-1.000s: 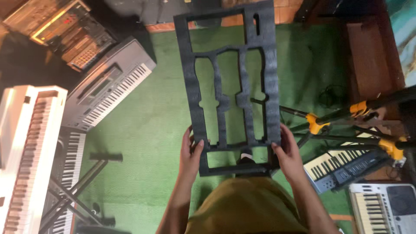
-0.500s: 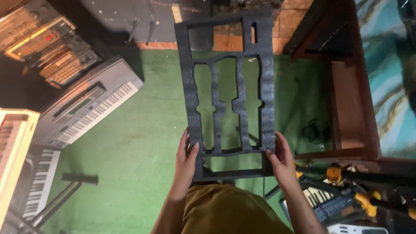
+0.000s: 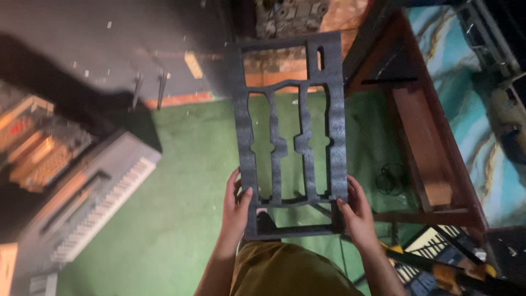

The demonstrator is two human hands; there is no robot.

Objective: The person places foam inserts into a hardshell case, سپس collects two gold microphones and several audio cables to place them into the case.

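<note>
1. One green carpet (image 3: 181,181) covers the floor under everything; beyond its far edge lies one strip of dark bare floor (image 3: 98,49).
2. One dark wooden frame (image 3: 422,137) stands at the right, beside a turquoise marbled surface (image 3: 471,109).
3. One grey electronic keyboard (image 3: 93,203) lies at an angle on the left. Parts of at least two more keyboards show: one at the lower left corner, one at the lower right under black and yellow stand legs (image 3: 438,268). Their full count cannot be told.
4. One dark grey foam insert (image 3: 290,131), a flat rectangular panel with three long shaped cut-outs, a wide slot across its top, a small slot in its upper right corner and another opening at its near end, is held up in the air in front of the person, its long side pointing away, over the carpet.
5. Two hands hold it, both forearms reaching up from the bottom edge on either side of the mustard-coloured clothing (image 3: 285,271).
6. The left hand (image 3: 236,205) grips the near left corner: thumb pressed on the upper face, the other fingers curled behind the edge.
7. The right hand (image 3: 356,211) grips the near right corner likewise, thumb on top, fingers wrapped around the outer edge.
8. The foam's near end sits between the two hands, and the rest of it stretches away beyond the fingertips.
</note>
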